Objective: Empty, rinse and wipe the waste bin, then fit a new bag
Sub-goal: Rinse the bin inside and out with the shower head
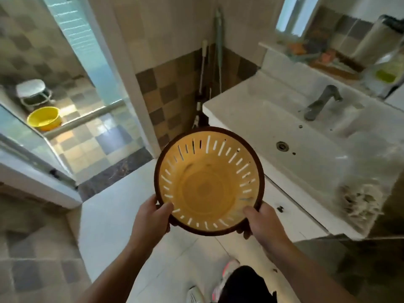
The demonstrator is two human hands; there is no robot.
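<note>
Tiled bathroom, white floor underfoot, sink counter [220, 106] off to the right. Held out in mid-air, above the floor and just short of the counter's near left corner: round yellow waste bin [208, 184] with slotted walls and a dark rim, mouth tipped up toward the camera, nothing visible inside, no bag fitted. Left hand [150, 217] clasping the near-left rim, thumb over the lip into the bin; right hand [261, 221] clasping the near-right rim the same way. Bin lying forward of both grips, its axis running from mouth to base away and downward. Basin [306, 141] ahead and to the right, nearer the right hand, apparently holding no water, tap [321, 101] at its back edge. Likely step: carrying across to rinse, so a swing rightward over the counter edge. Further left, past a glass door, yellow tub [44, 118] on the shower floor, beside a white stool [31, 89].
</note>
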